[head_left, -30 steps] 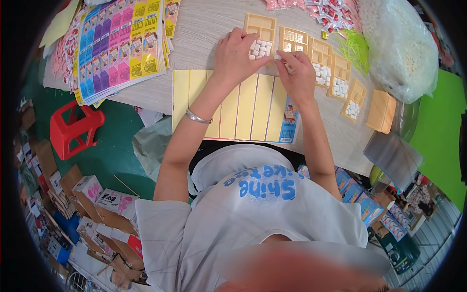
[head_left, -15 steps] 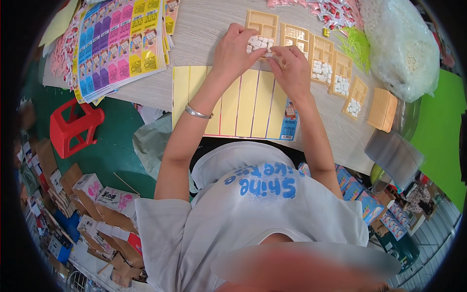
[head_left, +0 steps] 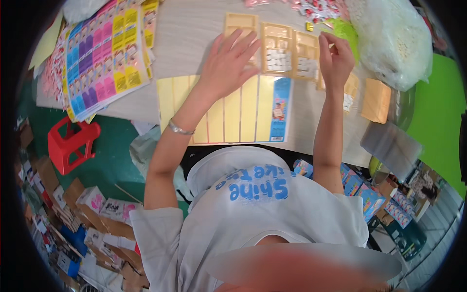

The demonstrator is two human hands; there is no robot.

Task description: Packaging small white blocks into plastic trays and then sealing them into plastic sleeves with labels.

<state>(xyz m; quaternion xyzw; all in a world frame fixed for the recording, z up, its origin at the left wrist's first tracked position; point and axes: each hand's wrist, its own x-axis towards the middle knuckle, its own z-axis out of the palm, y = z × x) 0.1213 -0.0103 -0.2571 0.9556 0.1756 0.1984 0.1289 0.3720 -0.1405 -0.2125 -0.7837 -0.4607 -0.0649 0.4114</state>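
Observation:
My left hand [head_left: 226, 65] lies with its fingers spread over a tan compartment tray [head_left: 242, 20], covering its lower part. My right hand [head_left: 335, 57] is raised over the right side of the tray row, fingers curled in and thumb close to them. Whether something small is pinched there I cannot make out. Between my hands are a second tray [head_left: 270, 41] with small white pieces [head_left: 278, 61] in its near compartment and a third tray [head_left: 306, 46] filled likewise. More trays stand to the right, partly behind my right hand and wrist. A pale yellow card sheet [head_left: 216, 114] with a blue printed strip lies before me.
Colourful printed sheets [head_left: 104, 53] are stacked at the left. A tan stack [head_left: 375, 100] stands at the right, near a clear bag of pale pieces [head_left: 394, 44]. Green shreds [head_left: 348, 31] and small red-and-white packets [head_left: 321, 9] lie behind. A red stool [head_left: 73, 143] is on the floor.
My hands have parted: the left has opened flat over the first tray, while the right has left that tray's white pieces and moved right, above the other trays. The whole view has shifted slightly.

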